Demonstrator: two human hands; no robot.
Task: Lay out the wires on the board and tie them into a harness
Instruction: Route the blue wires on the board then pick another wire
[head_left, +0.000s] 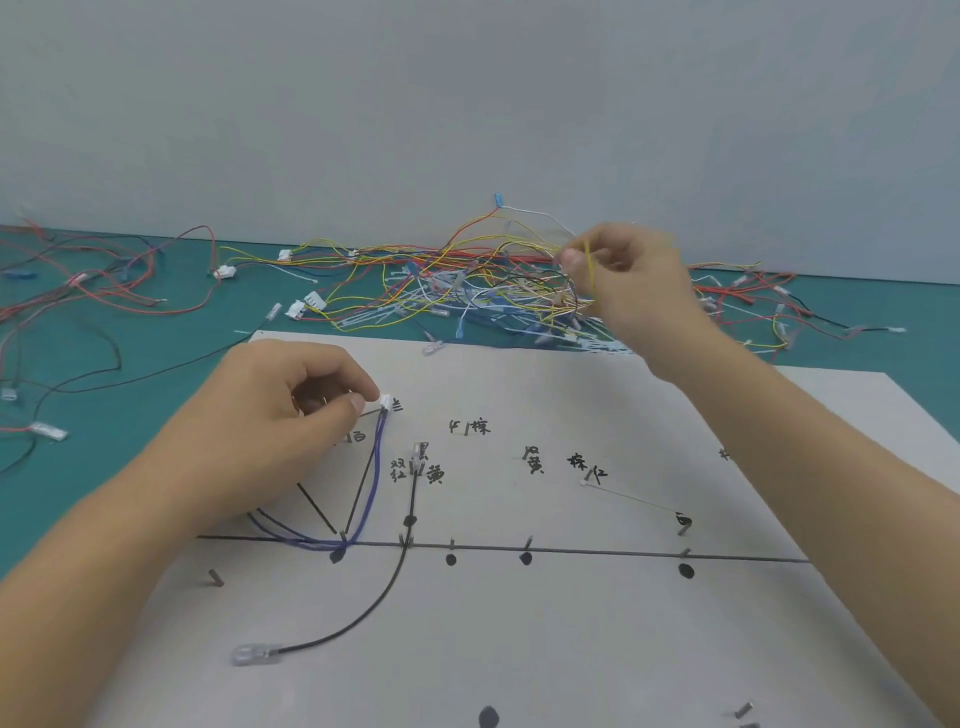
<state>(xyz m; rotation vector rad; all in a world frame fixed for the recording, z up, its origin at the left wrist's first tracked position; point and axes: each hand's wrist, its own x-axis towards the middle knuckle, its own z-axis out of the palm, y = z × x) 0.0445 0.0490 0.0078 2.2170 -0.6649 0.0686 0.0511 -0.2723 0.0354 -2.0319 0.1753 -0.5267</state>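
Yellow wire (590, 275), pinched by the right hand (628, 291), may snag leaving the tangle (467, 291) at the counter's (171, 338) far edge — left hand (275, 415) pinches the white connector (385, 401).

The near middle of the board (571, 649) is open, right of the curving black wire (414, 493). Upright pins (527, 543) line the drawn track farther in. The left hand (270, 415), pinching a white connector (385, 401), covers the far left. The right hand (628, 280), pinching a yellow wire (589, 270), hangs over the wire tangle (441, 291) beyond.
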